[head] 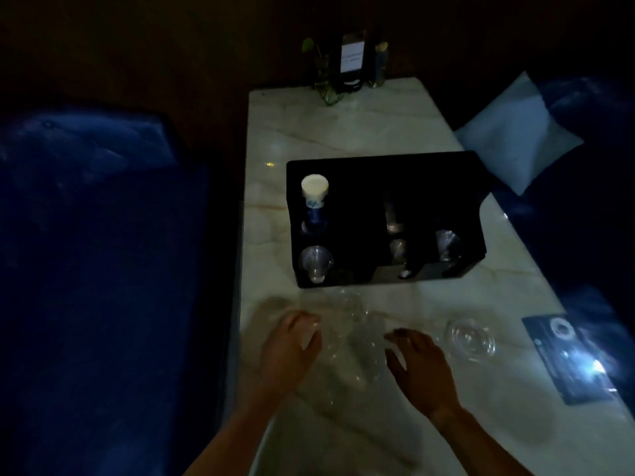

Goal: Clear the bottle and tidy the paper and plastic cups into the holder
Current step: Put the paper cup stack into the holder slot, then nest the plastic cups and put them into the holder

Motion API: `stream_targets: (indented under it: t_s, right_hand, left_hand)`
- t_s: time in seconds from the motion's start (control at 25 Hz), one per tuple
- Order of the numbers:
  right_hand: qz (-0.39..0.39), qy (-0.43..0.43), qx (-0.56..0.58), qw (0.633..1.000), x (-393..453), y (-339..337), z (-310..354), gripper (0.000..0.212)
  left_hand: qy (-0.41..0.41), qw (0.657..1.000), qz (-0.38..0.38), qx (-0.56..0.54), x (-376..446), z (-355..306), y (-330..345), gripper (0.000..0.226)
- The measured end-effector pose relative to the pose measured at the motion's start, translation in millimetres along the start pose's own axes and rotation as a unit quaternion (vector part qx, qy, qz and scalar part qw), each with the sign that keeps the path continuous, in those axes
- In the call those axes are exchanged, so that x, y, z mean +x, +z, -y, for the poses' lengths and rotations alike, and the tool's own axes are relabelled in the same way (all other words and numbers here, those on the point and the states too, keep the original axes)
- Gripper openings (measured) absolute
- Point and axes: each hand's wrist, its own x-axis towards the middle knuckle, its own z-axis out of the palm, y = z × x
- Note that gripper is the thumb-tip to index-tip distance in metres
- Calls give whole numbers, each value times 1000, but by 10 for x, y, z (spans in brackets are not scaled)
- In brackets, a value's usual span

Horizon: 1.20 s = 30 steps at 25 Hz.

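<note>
Left hand (292, 352) and right hand (417, 365) fingers spread, possibly flanking blurred clear cups (347, 334), black holder (378, 173) just beyond, table edge left

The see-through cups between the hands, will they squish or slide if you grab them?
The clear plastic cups look thin, so they would probably bend under a squeeze. They seem light and lie on smooth, shiny marble table, so a push would likely slide them. Lying sideways, they might roll.

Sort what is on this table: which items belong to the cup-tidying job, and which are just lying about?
Job items: black holder; paper cup stack; clear plastic cup in the holder; blurred clear plastic between the left hand and right hand.

Lying about: glass dish, dark leaflet, plant, sign, cushion.
</note>
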Motion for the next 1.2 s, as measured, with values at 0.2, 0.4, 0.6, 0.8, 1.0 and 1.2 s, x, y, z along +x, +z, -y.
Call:
stream_targets:
  t_s: [0.2,0.4,0.6,0.8,1.0,1.2]
  right_hand:
    - [170,6,-38,985,-452,162,-396,39]
    - [222,-17,-93,971,-339,79,-689,41]
    - [161,-62,-110,979,-103,27,-906,44]
    - [163,-147,-144,965,147,21,-1103,77]
    - [220,-168,-166,947,351,72,-1260,85]
    - [223,-189,-137,947,375,44,-1265,78]
  left_hand:
    - [23,970,204,126,-352,175,447,36]
    - [98,928,252,258,-352,10,728,40]
    - [176,900,177,356,-298,-222,931,47]
    - [62,916,213,334,-187,-360,1164,72]
    - [8,907,241,345,-101,-383,1354,76]
    - [-13,903,235,359,-52,-440,1426,72]
